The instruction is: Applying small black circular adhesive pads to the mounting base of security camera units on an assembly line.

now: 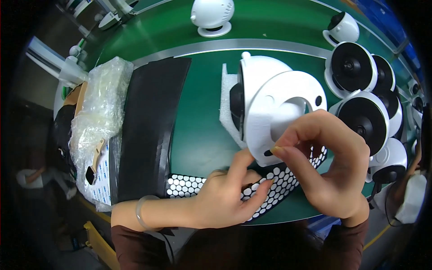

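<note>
A white round camera [263,67] lies on its side, its ring-shaped white base [266,117] turned toward me. A small black oval pad [318,100] sits on the base's upper right, and another shows at its lower edge. My right hand [333,166] is closed in a pinch, thumb and index fingertips right at that lower pad; what is between them is hidden. My left hand [229,193] grips a black sheet with rows of white round dots [281,186], thumb on top. Its index finger reaches the base's lower edge.
White foam [228,99] stands against the camera's dark front. To the left lie a black flat sheet [150,112] and clear bubble wrap [105,94] with a watch [93,168] on it. Several white cameras [351,67] crowd the right; another white camera [212,15] stands behind.
</note>
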Available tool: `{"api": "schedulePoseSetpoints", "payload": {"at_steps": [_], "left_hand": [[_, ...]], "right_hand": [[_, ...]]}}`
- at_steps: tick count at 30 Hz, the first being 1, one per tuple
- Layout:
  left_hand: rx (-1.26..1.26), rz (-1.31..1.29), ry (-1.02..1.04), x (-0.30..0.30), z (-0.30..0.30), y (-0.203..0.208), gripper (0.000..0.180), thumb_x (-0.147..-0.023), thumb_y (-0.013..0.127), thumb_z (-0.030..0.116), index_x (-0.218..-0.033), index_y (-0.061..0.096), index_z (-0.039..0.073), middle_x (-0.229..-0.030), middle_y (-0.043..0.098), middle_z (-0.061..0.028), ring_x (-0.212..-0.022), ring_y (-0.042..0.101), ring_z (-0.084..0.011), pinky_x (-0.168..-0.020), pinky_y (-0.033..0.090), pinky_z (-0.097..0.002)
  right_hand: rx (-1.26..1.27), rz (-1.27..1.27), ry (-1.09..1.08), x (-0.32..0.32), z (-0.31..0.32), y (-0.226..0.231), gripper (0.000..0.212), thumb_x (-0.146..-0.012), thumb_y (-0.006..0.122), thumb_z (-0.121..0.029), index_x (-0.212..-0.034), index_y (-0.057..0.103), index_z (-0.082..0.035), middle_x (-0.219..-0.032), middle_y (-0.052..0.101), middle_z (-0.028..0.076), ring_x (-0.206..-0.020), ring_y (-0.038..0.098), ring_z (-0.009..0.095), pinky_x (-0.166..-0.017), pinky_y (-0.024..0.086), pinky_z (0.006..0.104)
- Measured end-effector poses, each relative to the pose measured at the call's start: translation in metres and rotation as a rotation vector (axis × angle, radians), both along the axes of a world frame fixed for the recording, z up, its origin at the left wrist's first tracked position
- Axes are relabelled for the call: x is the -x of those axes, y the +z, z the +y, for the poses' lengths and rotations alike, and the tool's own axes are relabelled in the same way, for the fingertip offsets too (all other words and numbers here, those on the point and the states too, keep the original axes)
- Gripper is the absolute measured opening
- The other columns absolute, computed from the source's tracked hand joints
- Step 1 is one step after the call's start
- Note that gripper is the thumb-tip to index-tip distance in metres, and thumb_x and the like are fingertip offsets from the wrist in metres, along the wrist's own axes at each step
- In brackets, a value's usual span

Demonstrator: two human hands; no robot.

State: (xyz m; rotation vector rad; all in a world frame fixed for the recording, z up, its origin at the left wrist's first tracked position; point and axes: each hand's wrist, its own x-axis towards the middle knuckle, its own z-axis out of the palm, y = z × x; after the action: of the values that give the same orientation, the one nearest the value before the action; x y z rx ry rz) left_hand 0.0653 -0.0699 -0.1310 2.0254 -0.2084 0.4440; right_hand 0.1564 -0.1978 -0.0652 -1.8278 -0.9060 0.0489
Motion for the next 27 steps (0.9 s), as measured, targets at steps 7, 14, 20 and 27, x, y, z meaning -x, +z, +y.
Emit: {"api": "schedulePoseSetpoints", "payload": {"at_steps": [7, 14, 20, 27], "left_hand": [[0.0, -0.023, -0.018, 0.0, 0.003, 0.004, 0.048, -0.071, 0.058, 0.003, -0.11, 0.034, -0.01, -0.049, 0.05, -0.0039, -0.037, 0.049, -0.0177, -0.037, 0.037, -0.0255], [-0.008, 0.002, -0.02, -0.001, 0.005, 0.007, 0.044, -0.071, 0.057, 0.003, -0.108, 0.035, -0.009, -0.05, 0.051, -0.0052, -0.038, 0.05, -0.0195, -0.037, 0.039, -0.0273], [-0.022, 0.012, -0.043, -0.001, 0.003, 0.008, 0.044, -0.072, 0.057, 0.004, -0.108, 0.036, -0.009, -0.052, 0.053, -0.0057, -0.039, 0.051, -0.0198, -0.038, 0.04, -0.0275], [-0.009, -0.014, -0.022, 0.0, 0.005, 0.002, 0.042, -0.072, 0.058, 0.004, -0.106, 0.037, -0.009, -0.055, 0.056, -0.0076, -0.04, 0.053, -0.0208, -0.038, 0.041, -0.0271]], "right_hand": [[0.057, -0.132, 0.016, 0.001, 0.004, 0.001, 0.009, -0.063, 0.059, 0.006, -0.069, 0.056, 0.001, -0.069, 0.055, 0.005, -0.057, 0.049, 0.007, -0.051, 0.035, 0.0156], [0.078, -0.083, -0.004, 0.002, 0.007, 0.002, 0.007, -0.064, 0.057, 0.005, -0.069, 0.056, 0.0, -0.07, 0.055, 0.005, -0.057, 0.049, 0.006, -0.051, 0.035, 0.0157], [0.233, -0.125, 0.054, -0.003, 0.002, 0.011, 0.011, -0.064, 0.059, 0.005, -0.073, 0.055, -0.001, -0.068, 0.055, 0.002, -0.054, 0.05, 0.006, -0.05, 0.036, 0.0152], [0.194, 0.282, 0.007, -0.011, 0.001, 0.012, 0.009, -0.075, 0.057, 0.0, -0.083, 0.056, 0.001, -0.063, 0.056, 0.001, -0.048, 0.05, 0.002, -0.04, 0.035, 0.0123]]}}
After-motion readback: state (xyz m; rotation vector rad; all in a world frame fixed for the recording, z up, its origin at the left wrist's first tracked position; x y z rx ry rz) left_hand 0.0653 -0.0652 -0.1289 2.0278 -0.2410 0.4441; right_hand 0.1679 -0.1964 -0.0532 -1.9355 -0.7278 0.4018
